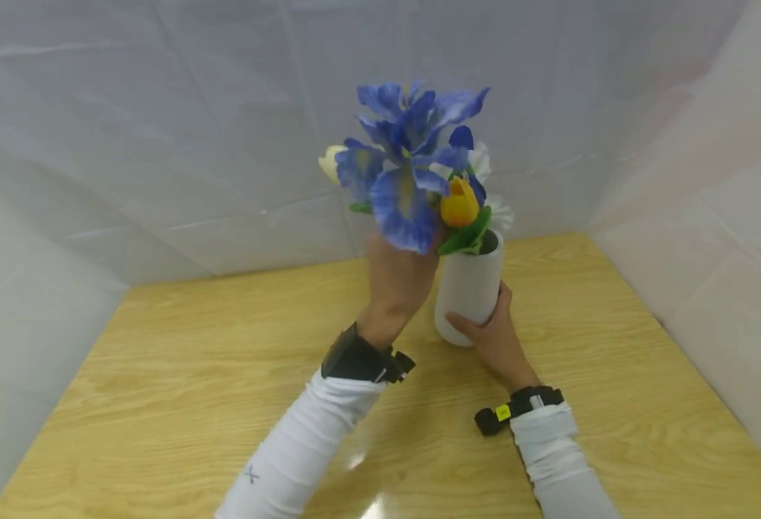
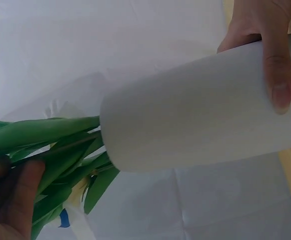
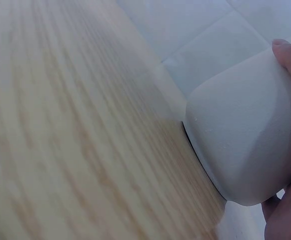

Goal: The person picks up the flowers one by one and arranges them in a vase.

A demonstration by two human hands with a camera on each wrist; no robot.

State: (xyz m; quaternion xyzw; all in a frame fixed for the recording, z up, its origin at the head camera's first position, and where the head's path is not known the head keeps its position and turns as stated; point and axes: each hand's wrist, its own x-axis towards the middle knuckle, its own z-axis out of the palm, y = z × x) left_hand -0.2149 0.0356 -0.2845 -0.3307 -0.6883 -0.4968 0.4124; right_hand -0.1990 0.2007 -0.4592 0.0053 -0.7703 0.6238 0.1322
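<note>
A white vase (image 1: 470,288) stands toward the back of the table, holding artificial flowers. My right hand (image 1: 494,335) grips its lower part, thumb across the front; the right wrist view shows the vase's base (image 3: 235,145) at the tabletop. My left hand (image 1: 400,281) is above and left of the vase, just under a large blue iris (image 1: 406,144). In the left wrist view its fingers (image 2: 28,195) hold green stems and leaves (image 2: 50,135) that run into the vase mouth. Beside the iris are a yellow-orange tulip (image 1: 460,203), a cream bud (image 1: 331,163) and white blooms (image 1: 499,213). Blossoms partly hide the left fingers.
The wooden table (image 1: 212,389) spreads out around the vase. Pale sheeting (image 1: 160,158) hangs behind it and along both sides. A strapped camera (image 1: 489,420) sits on the right wrist, and another on the left.
</note>
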